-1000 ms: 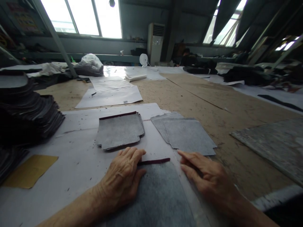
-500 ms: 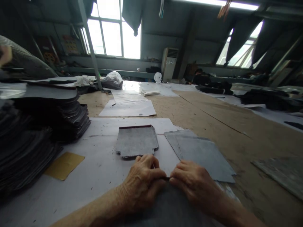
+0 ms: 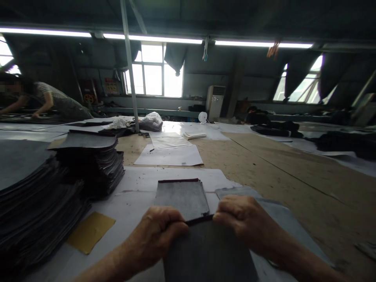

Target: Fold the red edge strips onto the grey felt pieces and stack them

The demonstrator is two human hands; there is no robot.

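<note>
Between my two hands is a dark grey sheet (image 3: 210, 250) of fabric-like material with a dark, folded-looking top edge. My left hand (image 3: 164, 231) pinches that edge at its left end. Thumb and fingers of my right hand (image 3: 235, 213) are closed on the same edge farther right. Just beyond them lies a small pile of grey pieces (image 3: 182, 197) with a dark red strip along the far edge; my hands and the sheet cover its near side. Larger grey sheets (image 3: 273, 211) lie to the right, partly behind my right forearm.
Tall stacks of dark sheets (image 3: 91, 168) stand on the left, near a yellow-brown card (image 3: 91, 232). White paper (image 3: 169, 154) and a bagged bundle (image 3: 151, 122) lie farther back by a metal pole (image 3: 131, 70). A co-worker in a striped top (image 3: 55, 96) leans over the table at far left.
My hands have moved apart along the sheet's edge, showing more of the dark fold between them. The sheet now overlaps the pile's near side. The camera view has tilted upward.
</note>
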